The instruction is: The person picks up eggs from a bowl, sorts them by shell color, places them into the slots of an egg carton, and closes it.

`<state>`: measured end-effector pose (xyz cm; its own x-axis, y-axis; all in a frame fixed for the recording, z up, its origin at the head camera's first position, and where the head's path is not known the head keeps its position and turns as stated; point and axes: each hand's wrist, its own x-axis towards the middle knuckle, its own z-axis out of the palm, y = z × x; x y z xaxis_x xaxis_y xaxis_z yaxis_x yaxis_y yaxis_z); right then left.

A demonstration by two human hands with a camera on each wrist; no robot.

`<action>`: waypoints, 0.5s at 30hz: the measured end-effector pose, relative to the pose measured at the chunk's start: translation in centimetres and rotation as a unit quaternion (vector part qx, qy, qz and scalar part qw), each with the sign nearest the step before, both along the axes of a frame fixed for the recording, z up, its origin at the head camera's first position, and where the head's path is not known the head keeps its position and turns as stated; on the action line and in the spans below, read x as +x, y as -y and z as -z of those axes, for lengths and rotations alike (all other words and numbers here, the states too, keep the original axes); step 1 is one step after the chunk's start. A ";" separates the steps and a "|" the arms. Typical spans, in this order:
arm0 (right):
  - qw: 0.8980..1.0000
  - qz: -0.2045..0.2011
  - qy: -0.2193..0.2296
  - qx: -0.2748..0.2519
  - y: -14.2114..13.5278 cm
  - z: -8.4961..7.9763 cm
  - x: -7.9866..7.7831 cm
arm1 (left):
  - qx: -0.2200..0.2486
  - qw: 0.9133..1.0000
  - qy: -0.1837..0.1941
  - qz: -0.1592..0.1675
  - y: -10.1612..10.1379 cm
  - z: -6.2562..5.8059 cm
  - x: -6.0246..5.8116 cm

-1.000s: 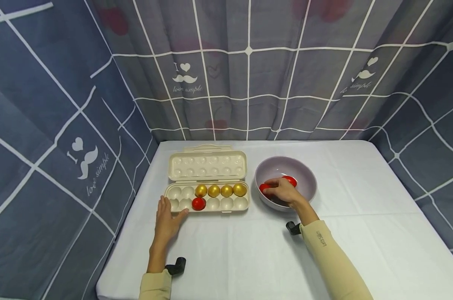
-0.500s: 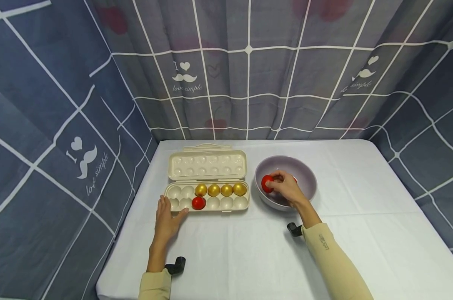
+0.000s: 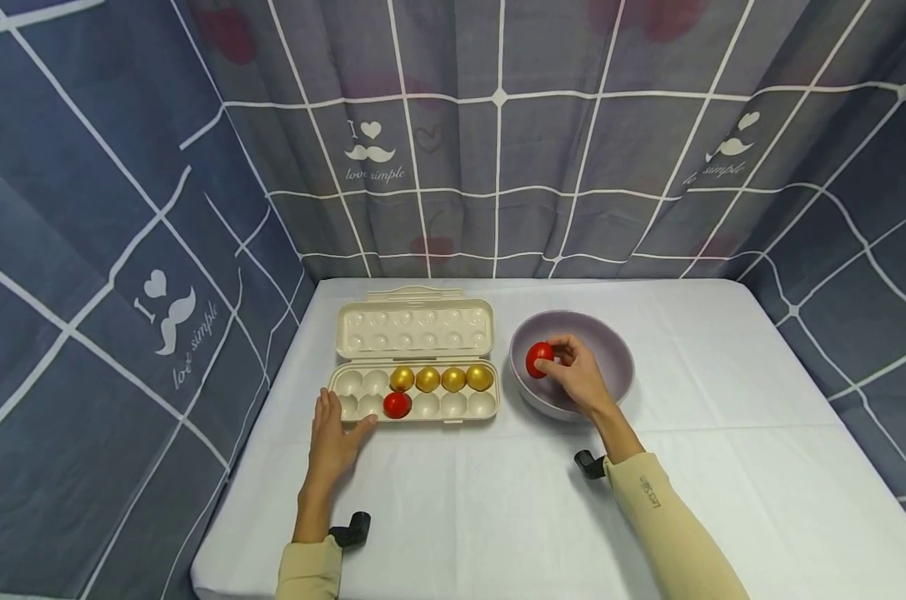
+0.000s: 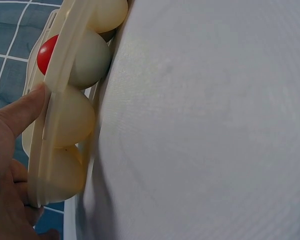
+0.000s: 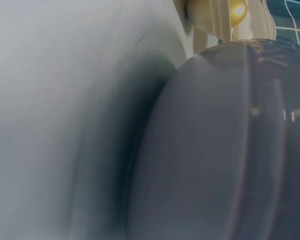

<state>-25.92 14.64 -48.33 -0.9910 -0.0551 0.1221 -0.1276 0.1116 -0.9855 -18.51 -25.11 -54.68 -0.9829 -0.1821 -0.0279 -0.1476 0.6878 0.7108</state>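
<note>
My right hand [image 3: 578, 373] pinches a glossy red egg [image 3: 538, 360] between thumb and fingers, over the left half of a mauve bowl [image 3: 619, 377]. The right wrist view has only the bowl's outside [image 5: 195, 150]; hand and egg are out of it. At the carton's near left corner, my left hand [image 3: 334, 446] spreads, its thumb [image 4: 25, 111] against the front rim and the other fingers along the left end. The cream egg carton [image 3: 415, 423] lies with its lid folded back. Several gold eggs [image 3: 427, 380] fill part of its far row; one red egg [image 3: 397, 406] sits in the near row.
A white cloth [image 3: 490, 508] covers the table under the carton and bowl. Dark checked curtains [image 3: 453, 150] hang behind and along both sides. The carton and bowl stand side by side with a narrow gap between them.
My right hand has taken hold of a red egg in the bowl and lifted it. The second red egg in the bowl is now hidden by the hand. My left hand stays put.
</note>
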 end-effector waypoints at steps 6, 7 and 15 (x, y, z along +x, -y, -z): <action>1.000 0.007 -0.023 0.003 0.4 1.7 -0.3 | 0.004 1.000 0.002 0.006 0.0 0.2 -0.1; 1.000 0.001 -0.027 0.001 0.7 1.4 -0.1 | 0.003 1.000 0.001 0.007 0.0 0.2 -0.2; 0.995 -0.059 -0.080 -0.028 5.9 -1.2 2.5 | 0.000 1.000 0.004 0.005 0.2 0.3 -0.3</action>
